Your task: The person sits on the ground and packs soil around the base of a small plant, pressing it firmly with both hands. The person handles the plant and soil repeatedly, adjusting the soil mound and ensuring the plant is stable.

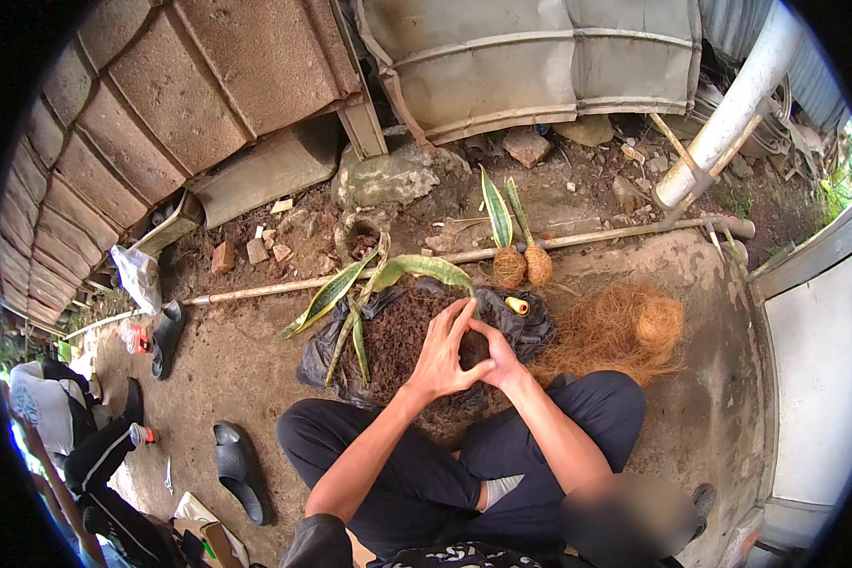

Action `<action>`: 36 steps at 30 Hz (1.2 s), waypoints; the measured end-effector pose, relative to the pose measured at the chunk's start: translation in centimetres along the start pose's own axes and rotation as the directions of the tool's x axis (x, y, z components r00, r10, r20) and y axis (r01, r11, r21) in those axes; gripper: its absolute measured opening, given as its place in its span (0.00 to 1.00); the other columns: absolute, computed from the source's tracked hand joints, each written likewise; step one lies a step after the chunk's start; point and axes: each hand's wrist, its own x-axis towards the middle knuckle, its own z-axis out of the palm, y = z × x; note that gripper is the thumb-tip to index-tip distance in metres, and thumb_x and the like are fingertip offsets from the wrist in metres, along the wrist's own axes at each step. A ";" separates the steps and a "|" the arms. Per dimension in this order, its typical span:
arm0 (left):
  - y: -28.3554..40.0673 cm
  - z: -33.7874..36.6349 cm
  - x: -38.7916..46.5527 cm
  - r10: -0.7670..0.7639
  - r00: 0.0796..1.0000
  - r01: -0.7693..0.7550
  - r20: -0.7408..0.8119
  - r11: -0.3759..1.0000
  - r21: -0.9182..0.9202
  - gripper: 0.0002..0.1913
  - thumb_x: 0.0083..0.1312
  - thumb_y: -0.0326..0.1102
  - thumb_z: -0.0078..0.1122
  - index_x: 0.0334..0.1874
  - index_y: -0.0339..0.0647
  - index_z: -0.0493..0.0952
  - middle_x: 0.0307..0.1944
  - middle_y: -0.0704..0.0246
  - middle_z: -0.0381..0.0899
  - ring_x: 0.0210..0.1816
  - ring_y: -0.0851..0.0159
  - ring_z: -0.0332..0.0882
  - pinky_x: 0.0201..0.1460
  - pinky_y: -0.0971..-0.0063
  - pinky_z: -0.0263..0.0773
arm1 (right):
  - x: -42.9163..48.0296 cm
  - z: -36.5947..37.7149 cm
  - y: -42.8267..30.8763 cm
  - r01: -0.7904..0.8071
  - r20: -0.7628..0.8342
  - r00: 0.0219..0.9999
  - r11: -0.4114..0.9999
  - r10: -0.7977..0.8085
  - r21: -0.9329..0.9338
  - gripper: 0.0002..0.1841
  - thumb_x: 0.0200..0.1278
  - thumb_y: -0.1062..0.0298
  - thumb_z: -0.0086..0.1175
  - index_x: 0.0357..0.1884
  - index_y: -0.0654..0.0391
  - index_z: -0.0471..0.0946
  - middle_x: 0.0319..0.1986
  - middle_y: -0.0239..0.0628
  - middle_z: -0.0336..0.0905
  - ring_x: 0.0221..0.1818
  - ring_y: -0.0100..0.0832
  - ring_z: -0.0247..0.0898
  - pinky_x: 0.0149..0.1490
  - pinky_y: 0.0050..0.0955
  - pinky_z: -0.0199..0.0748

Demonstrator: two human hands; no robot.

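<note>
My left hand [441,353] and my right hand [500,355] curve towards each other around a dark ball of soil [474,347], fingertips close at the top and thumbs at the bottom. Beneath them, loose dark soil [405,334] is heaped on a black plastic sheet [319,355]. Across the heap's left side lie uprooted snake plant leaves [358,284], one bending over towards my left fingertips. A yellow spool [517,305] rests on the plastic beyond my right hand. Right of that spreads a mass of brown coconut fibre [603,326].
Two snake plants with fibre-wrapped root balls [509,268] lean by a long pole [291,285] on the ground. Black slide sandals [243,472] and scissors [169,474] lie left. Another person's leg [106,454] is at far left. A white panel [816,376] stands right.
</note>
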 end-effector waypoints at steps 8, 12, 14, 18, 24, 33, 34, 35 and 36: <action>1.8 3.5 1.3 -0.135 0.957 0.123 -0.259 0.991 -0.060 0.28 0.72 0.45 0.50 0.70 0.39 0.63 0.65 0.52 0.63 0.65 0.47 0.63 0.65 0.57 0.63 | -0.9 0.0 -1.9 0.153 -0.005 0.988 0.983 -0.153 0.100 0.13 0.70 0.52 0.55 0.36 0.50 0.75 0.32 0.27 0.76 0.36 0.27 0.77 0.42 0.28 0.77; 3.3 3.5 3.0 0.063 0.982 -0.009 -0.178 0.957 0.288 0.32 0.67 0.53 0.51 0.70 0.43 0.65 0.65 0.52 0.65 0.70 0.47 0.58 0.74 0.46 0.45 | -0.9 0.6 -3.0 0.207 0.128 0.966 0.967 -0.226 0.149 0.16 0.73 0.52 0.49 0.50 0.53 0.77 0.44 0.34 0.79 0.47 0.30 0.76 0.48 0.30 0.78; 3.3 4.1 3.4 0.091 0.994 -0.057 -0.056 0.896 0.440 0.34 0.68 0.61 0.46 0.74 0.54 0.62 0.70 0.53 0.61 0.74 0.47 0.52 0.75 0.36 0.36 | -0.9 0.8 -3.1 0.217 0.157 0.957 0.962 -0.243 0.163 0.16 0.74 0.52 0.49 0.50 0.53 0.76 0.44 0.34 0.79 0.48 0.30 0.76 0.49 0.30 0.78; 3.9 4.9 4.0 0.131 0.991 -0.102 -0.008 0.802 0.589 0.33 0.67 0.63 0.47 0.74 0.62 0.63 0.72 0.55 0.57 0.78 0.48 0.43 0.71 0.23 0.24 | -1.1 0.7 -3.3 0.223 0.149 0.957 0.960 -0.249 0.172 0.16 0.74 0.52 0.49 0.50 0.53 0.76 0.45 0.34 0.79 0.48 0.30 0.76 0.49 0.30 0.78; 5.0 5.9 5.1 0.150 0.984 -0.174 0.093 0.744 0.645 0.31 0.70 0.60 0.46 0.74 0.63 0.61 0.74 0.60 0.56 0.78 0.49 0.42 0.71 0.24 0.30 | -1.3 0.5 -3.9 0.232 0.147 0.955 0.957 -0.259 0.176 0.16 0.74 0.52 0.49 0.51 0.53 0.76 0.45 0.34 0.79 0.49 0.29 0.76 0.49 0.30 0.78; 5.9 5.6 5.5 0.134 0.987 -0.160 0.090 0.729 0.666 0.25 0.71 0.53 0.47 0.70 0.61 0.67 0.71 0.61 0.61 0.78 0.49 0.43 0.73 0.26 0.30 | -1.7 0.8 -3.5 0.219 0.157 0.956 0.959 -0.247 0.179 0.17 0.74 0.52 0.49 0.51 0.54 0.75 0.45 0.33 0.78 0.50 0.29 0.75 0.49 0.30 0.77; 5.9 5.6 5.6 0.155 0.986 -0.161 0.067 0.740 0.653 0.24 0.72 0.51 0.47 0.69 0.61 0.68 0.71 0.60 0.61 0.78 0.49 0.43 0.73 0.26 0.28 | -1.7 0.8 -3.6 0.216 0.159 0.956 0.960 -0.245 0.179 0.17 0.74 0.52 0.49 0.51 0.54 0.75 0.45 0.33 0.78 0.50 0.29 0.75 0.49 0.30 0.77; 5.9 5.6 5.5 0.138 0.989 -0.144 0.061 0.746 0.650 0.24 0.72 0.51 0.47 0.69 0.60 0.68 0.71 0.60 0.61 0.78 0.49 0.44 0.73 0.27 0.28 | -1.7 0.7 -3.7 0.215 0.158 0.957 0.960 -0.244 0.180 0.17 0.74 0.52 0.49 0.52 0.54 0.75 0.45 0.33 0.78 0.50 0.29 0.75 0.49 0.30 0.77; 6.0 5.6 5.5 0.121 0.991 -0.128 0.056 0.752 0.647 0.24 0.72 0.50 0.47 0.70 0.60 0.68 0.71 0.60 0.61 0.78 0.49 0.44 0.74 0.27 0.28 | -1.8 0.7 -3.6 0.215 0.159 0.957 0.960 -0.244 0.181 0.17 0.74 0.52 0.48 0.52 0.54 0.75 0.45 0.33 0.78 0.50 0.29 0.75 0.49 0.30 0.77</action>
